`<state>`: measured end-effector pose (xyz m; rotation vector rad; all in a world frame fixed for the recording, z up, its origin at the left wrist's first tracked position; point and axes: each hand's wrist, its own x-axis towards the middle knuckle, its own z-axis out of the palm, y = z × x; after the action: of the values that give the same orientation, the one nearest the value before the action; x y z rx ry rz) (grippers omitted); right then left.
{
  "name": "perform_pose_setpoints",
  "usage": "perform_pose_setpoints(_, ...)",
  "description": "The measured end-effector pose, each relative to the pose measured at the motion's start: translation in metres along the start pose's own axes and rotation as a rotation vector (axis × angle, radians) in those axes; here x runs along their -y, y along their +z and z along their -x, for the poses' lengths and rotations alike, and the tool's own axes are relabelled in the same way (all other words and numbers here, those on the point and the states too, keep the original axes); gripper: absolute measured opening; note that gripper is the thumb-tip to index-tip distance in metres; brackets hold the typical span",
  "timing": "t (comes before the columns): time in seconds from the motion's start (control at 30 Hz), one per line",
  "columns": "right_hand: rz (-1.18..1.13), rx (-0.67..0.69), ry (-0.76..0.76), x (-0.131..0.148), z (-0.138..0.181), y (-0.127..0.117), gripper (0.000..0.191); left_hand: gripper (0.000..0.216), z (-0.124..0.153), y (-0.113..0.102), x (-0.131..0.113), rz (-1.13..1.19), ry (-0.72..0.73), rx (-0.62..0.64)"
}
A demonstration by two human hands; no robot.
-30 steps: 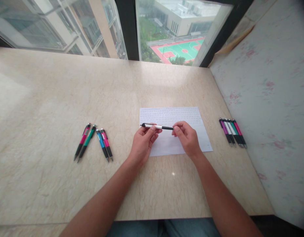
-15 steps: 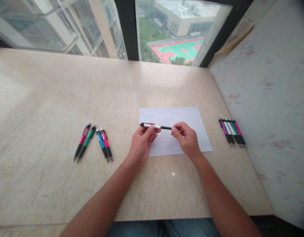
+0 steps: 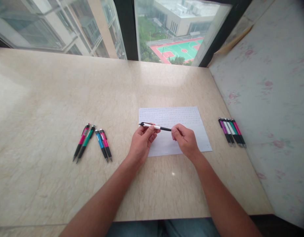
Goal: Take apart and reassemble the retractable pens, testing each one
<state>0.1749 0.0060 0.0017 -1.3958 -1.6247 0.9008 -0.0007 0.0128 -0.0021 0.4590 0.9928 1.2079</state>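
A white pen (image 3: pixel 155 127) with a black grip and black clip lies level between my two hands. My left hand (image 3: pixel 141 141) is closed on its white barrel, thumb on top, with the clip end pointing left. My right hand (image 3: pixel 185 139) pinches the tip end, and its fingers hide the point. Beneath both hands a sheet of paper (image 3: pixel 179 144) covered in lines of writing lies flat on the pale marble-patterned surface (image 3: pixel 152 187).
Left of the paper lie a magenta pen (image 3: pixel 83 136) beside a green pen (image 3: pixel 87 140), then a blue pen (image 3: pixel 100 141) beside a pink pen (image 3: pixel 105 141). At right, a row of several pens (image 3: pixel 231 131) lies near the flowered wall (image 3: pixel 272 115). A window frame (image 3: pixel 128 29) borders the back.
The fingers of my right hand have curled in more at the pen's tip end. My left hand and the pen stay almost in the same place.
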Motion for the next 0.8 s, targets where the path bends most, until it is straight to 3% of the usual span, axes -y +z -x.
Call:
perform_pose_setpoints(0.13,-0.194,0.099,0.140,-0.006,-0.003,-0.006,0.048,0.026,0.002,-0.001,-0.002,-0.032,-0.047,0.047)
perform_pose_setpoints(0.23,-0.238,0.183,0.226,-0.010,-0.007,-0.013,0.043,0.030,0.004,-0.001,-0.003,-0.072,-0.069,0.125)
perform_pose_setpoints(0.33,-0.207,0.260,0.202,-0.010,-0.008,-0.019,0.031,0.033,0.004,-0.001,-0.004,-0.096,-0.056,0.145)
perform_pose_setpoints(0.57,-0.112,0.291,0.183,-0.002,-0.004,-0.016,0.021,0.037,0.003,-0.001,-0.004,-0.132,-0.029,0.138)
perform_pose_setpoints(0.67,-0.047,0.255,0.148,-0.002,-0.004,-0.015,0.019,0.035,0.003,0.000,-0.005,-0.177,-0.012,0.124)
perform_pose_setpoints(0.8,0.081,0.069,0.103,-0.008,-0.008,-0.025,0.018,0.029,0.005,0.001,-0.005,-0.333,0.066,0.116)
